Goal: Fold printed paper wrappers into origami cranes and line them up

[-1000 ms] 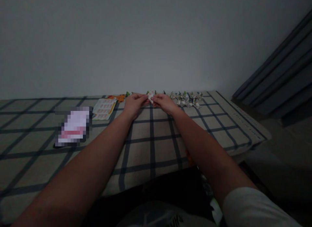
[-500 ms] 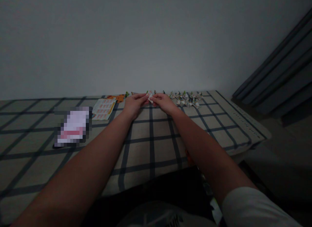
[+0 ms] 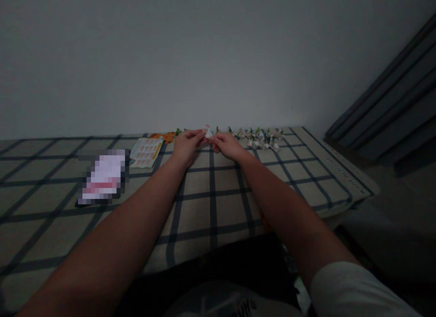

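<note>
Between my two hands is a small piece of folded printed paper (image 3: 208,133), whitish with reddish marks and a pointed tip sticking up. My left hand (image 3: 187,145) pinches its left side with thumb and fingers. On the lower right, the fingertips of my right hand (image 3: 227,145) are closed on the same folded paper. Just to the right stand several small folded paper figures (image 3: 263,141) with pointed ends, grouped near the wall. A few more green-tipped pieces show behind my hands, partly hidden by them.
A stack of printed paper sheets (image 3: 146,152) lies left of my left hand, with an orange patterned item (image 3: 168,137) behind it. Nearer left is a blurred-out flat device (image 3: 104,177). All rest on a checked cloth (image 3: 195,212) against a wall; a dark curtain (image 3: 391,94) hangs at right.
The folded paper has turned in my fingers, and a pointed tip now stands up above them. My right fingers have shifted slightly to its lower right. Everything else stays put.
</note>
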A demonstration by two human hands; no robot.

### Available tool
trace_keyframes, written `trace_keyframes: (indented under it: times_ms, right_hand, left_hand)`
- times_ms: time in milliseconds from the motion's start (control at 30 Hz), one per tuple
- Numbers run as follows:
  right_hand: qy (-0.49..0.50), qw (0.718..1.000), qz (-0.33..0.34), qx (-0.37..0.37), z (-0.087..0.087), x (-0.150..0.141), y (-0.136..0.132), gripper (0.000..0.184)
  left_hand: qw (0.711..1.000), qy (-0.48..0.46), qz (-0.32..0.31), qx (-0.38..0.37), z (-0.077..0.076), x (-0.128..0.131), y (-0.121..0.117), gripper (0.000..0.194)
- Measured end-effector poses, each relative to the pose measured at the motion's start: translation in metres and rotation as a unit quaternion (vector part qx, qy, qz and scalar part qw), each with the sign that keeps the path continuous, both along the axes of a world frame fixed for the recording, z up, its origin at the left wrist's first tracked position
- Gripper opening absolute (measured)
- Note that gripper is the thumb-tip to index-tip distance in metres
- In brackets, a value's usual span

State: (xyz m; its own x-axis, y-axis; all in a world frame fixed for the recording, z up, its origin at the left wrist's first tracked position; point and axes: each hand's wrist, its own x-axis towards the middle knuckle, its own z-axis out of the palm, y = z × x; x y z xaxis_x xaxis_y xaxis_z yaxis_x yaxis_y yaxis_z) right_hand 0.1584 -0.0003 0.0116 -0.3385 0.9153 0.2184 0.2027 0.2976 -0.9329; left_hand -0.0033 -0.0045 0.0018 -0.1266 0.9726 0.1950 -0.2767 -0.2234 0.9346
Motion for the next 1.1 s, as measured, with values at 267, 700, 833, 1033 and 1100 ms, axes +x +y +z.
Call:
trace_keyframes:
  times_ms: [267,700,833,1033,1100]
  right_hand:
    - [0.074,0.996,-0.027,-0.034,-0.001,0.000,0.005,0.019]
    - [0.123,0.991,-0.036,-0.030,-0.004,0.003,0.011,0.017]
    - [0.120,0.991,-0.054,-0.007,-0.006,0.004,0.015,0.022]
    - [0.160,0.985,-0.061,0.006,-0.007,0.002,0.014,0.037]
    - [0.177,0.983,-0.054,-0.007,-0.008,0.001,0.014,0.037]
  left_hand:
    - [0.999,0.015,-0.038,-0.008,0.001,0.000,-0.003,0.031]
    - [0.997,0.023,-0.077,-0.019,-0.003,0.002,-0.002,0.037]
    - [0.995,0.011,-0.093,-0.027,-0.003,0.005,-0.005,0.038]
    - [0.993,0.009,-0.115,-0.034,0.000,0.005,-0.008,0.037]
    - [0.993,0.007,-0.109,-0.040,0.001,0.005,-0.008,0.035]
